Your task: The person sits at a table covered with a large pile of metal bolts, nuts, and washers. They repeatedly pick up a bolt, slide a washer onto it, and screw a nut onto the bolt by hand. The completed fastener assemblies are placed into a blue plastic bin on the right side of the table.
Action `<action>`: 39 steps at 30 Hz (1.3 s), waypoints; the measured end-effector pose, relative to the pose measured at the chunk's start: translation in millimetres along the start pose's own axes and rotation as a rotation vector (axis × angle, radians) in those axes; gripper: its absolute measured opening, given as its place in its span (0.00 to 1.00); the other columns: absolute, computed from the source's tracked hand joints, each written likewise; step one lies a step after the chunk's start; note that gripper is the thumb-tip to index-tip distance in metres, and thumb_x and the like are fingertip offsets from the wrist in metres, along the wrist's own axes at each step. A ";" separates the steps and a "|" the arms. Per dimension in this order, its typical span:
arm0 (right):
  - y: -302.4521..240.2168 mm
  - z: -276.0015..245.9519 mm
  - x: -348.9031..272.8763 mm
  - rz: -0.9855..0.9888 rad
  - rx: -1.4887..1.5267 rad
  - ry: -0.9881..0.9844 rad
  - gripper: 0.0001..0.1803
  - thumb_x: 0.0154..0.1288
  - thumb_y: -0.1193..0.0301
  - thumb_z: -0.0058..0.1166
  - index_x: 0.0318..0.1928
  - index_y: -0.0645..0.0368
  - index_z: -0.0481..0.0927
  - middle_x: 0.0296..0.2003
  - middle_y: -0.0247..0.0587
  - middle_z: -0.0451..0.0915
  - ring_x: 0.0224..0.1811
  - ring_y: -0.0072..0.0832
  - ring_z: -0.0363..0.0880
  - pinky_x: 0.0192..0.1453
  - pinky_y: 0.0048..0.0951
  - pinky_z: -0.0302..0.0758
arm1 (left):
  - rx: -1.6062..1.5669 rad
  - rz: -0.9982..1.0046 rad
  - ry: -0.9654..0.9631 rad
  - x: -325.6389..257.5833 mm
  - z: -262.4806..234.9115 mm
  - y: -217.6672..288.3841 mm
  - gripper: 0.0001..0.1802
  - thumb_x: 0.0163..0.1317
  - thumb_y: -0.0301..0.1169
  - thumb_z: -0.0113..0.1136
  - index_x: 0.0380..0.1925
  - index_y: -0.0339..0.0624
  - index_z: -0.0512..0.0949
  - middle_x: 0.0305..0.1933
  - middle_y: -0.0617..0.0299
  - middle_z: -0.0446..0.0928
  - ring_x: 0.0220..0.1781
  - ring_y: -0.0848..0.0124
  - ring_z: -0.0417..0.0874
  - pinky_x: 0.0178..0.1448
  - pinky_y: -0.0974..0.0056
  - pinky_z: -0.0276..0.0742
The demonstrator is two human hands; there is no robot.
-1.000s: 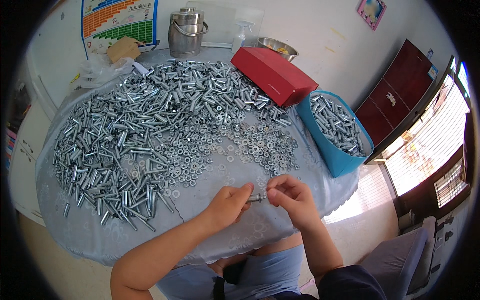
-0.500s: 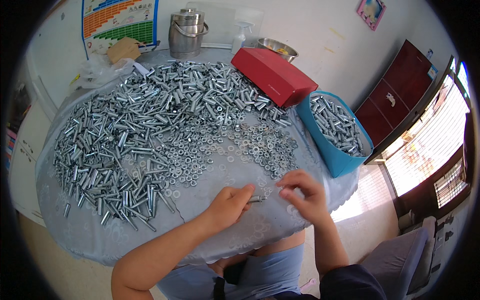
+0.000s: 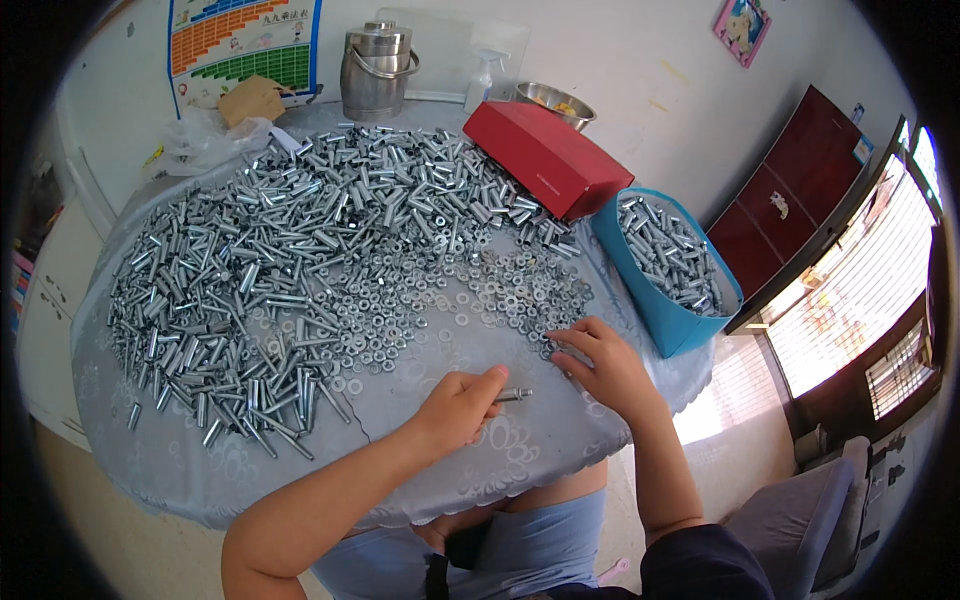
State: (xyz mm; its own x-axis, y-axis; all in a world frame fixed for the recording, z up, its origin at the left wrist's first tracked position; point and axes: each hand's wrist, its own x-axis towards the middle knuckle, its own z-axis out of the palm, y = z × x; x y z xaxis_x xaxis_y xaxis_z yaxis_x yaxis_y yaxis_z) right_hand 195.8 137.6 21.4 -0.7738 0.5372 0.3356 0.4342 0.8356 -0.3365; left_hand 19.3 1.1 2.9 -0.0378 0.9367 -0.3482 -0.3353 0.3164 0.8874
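My left hand is closed around an expansion bolt, whose threaded end sticks out to the right past my thumb. My right hand is at the near right edge of a spread of small nuts and washers. Its thumb and fingers are apart, with the fingertips just at the outermost pieces; whether they touch one is too small to see. To the left and behind lies a large heap of metal sleeves and bolts, with more washers along its near edge.
A red box rests at the heap's right. Beside it a blue bin holds many assembled bolts. At the back stand a steel pail, a spray bottle and a metal bowl. The table has a grey patterned cloth.
My right hand has moved away from the bolt's end, up and slightly right to the nuts and washers. My left hand keeps its hold on the expansion bolt in nearly the same place.
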 end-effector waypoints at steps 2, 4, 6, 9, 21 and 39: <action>1.0 0.2 2.1 -0.025 -0.005 -0.017 0.12 0.55 0.71 0.57 0.42 0.52 0.80 0.33 0.39 0.75 0.35 0.38 0.76 0.38 0.35 0.73 | -0.011 0.001 0.006 0.8 0.4 -1.5 0.26 0.66 0.46 0.45 0.10 0.48 0.59 0.15 0.72 0.56 0.14 0.81 0.54 0.18 0.72 0.55; 5.5 3.6 3.0 -0.041 0.027 -0.057 0.11 0.55 0.72 0.56 0.41 0.52 0.80 0.33 0.39 0.75 0.36 0.38 0.76 0.39 0.35 0.73 | -0.002 0.005 0.002 1.0 0.4 -1.5 0.26 0.66 0.46 0.45 0.10 0.48 0.59 0.15 0.72 0.56 0.14 0.81 0.54 0.18 0.72 0.55; 6.2 4.8 3.6 -0.042 0.053 -0.076 0.10 0.55 0.72 0.56 0.40 0.53 0.81 0.33 0.40 0.75 0.36 0.38 0.76 0.39 0.35 0.73 | 0.007 0.011 -0.001 1.3 0.3 -2.3 0.26 0.66 0.46 0.45 0.10 0.48 0.60 0.15 0.72 0.57 0.14 0.81 0.55 0.18 0.72 0.55; 3.9 3.4 4.4 -0.035 0.097 -0.070 0.08 0.55 0.74 0.56 0.37 0.55 0.81 0.33 0.40 0.76 0.36 0.39 0.76 0.39 0.34 0.73 | 0.024 0.016 -0.006 2.3 0.3 -3.6 0.26 0.66 0.47 0.45 0.11 0.47 0.60 0.15 0.71 0.57 0.14 0.81 0.56 0.18 0.72 0.56; -25.8 -0.8 -3.3 -0.155 0.307 -0.080 0.11 0.54 0.77 0.58 0.39 0.61 0.79 0.34 0.42 0.76 0.34 0.34 0.77 0.37 0.29 0.75 | -0.079 0.025 0.161 3.7 1.4 -0.1 0.25 0.64 0.47 0.45 0.11 0.48 0.59 0.13 0.72 0.56 0.13 0.80 0.53 0.18 0.71 0.56; -48.4 24.6 1.2 0.058 0.601 0.050 0.09 0.55 0.81 0.55 0.39 0.65 0.78 0.36 0.42 0.78 0.38 0.28 0.78 0.40 0.25 0.75 | -0.077 0.053 0.112 0.3 -2.3 1.8 0.27 0.65 0.49 0.42 0.10 0.50 0.58 0.12 0.73 0.54 0.13 0.80 0.53 0.19 0.71 0.54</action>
State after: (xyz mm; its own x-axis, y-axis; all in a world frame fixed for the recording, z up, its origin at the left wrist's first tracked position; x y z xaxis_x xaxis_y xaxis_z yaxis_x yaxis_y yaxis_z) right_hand 162.5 95.0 16.4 -0.7281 0.5964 0.3378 0.1269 0.6016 -0.7887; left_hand 16.5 1.6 3.6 -0.1609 0.9277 -0.3368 -0.4008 0.2504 0.8813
